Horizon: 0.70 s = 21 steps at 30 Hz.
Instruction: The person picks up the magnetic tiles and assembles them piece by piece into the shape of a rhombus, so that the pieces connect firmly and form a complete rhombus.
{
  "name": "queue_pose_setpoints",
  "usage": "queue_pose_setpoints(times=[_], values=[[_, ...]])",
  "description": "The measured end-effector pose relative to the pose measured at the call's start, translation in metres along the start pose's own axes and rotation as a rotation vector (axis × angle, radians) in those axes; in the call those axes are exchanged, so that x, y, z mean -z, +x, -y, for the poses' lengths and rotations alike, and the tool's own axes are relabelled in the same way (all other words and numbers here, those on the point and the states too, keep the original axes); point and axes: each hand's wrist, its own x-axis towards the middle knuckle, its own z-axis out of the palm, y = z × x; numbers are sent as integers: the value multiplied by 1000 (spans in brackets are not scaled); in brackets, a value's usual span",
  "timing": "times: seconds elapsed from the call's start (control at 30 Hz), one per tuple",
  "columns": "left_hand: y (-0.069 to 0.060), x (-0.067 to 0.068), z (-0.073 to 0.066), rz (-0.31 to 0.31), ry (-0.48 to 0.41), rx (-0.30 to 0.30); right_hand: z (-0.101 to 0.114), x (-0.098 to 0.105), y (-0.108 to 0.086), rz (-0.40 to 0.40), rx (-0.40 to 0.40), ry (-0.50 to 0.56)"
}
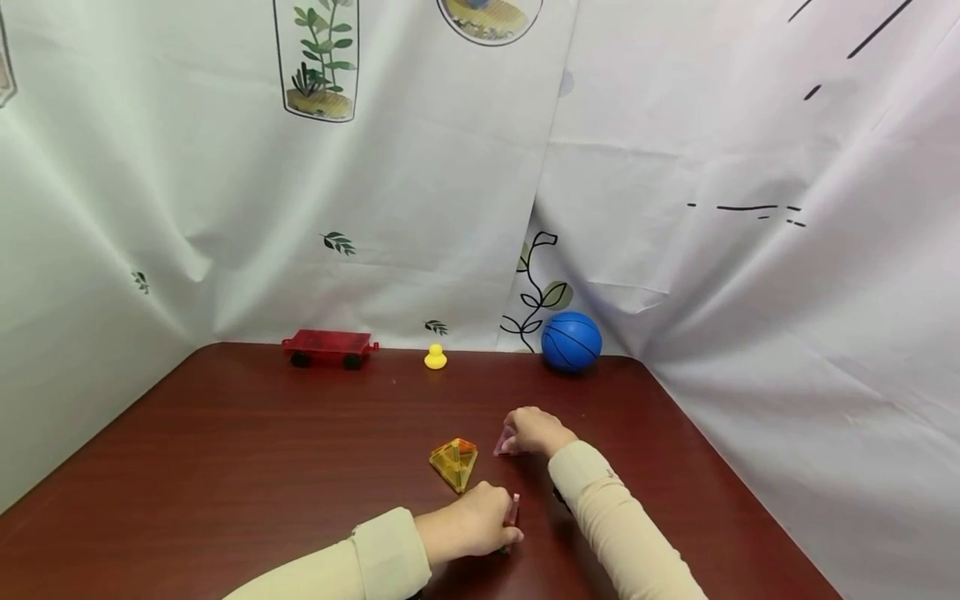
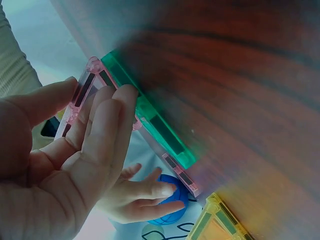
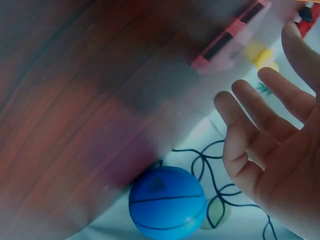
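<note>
In the head view my left hand is at the near middle of the table. Its thumb and fingers pinch a clear pink magnetic tile, seen in the left wrist view. A green magnetic tile lies along the pink one's edge, at table level. Farther forward, my right hand hovers by another pink magnetic tile. Its fingers are spread and loosely bent, with a gap to that tile in the right wrist view. Left of the hands, yellow and orange magnetic tiles form a kite-like shape.
Along the back of the dark red table stand a red toy wagon, a yellow rubber duck and a blue ball. Behind them hangs a white printed curtain, which also runs down the sides.
</note>
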Motion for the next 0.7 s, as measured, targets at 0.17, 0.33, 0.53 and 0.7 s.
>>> queue_pose_setpoints(times=[0.17,0.33,0.53,0.7], values=[[0,-1,-2,2,11,-7,-3,-7,6,60,-9,24],[1,-2,-1,9,2,-27,-4,-8,5,85,-79,50],[2,-1,0,9,10,-31,-3,-5,6,83,-113,6],[1,0,-1,5,25,2,-2,-5,8,85,-93,29]])
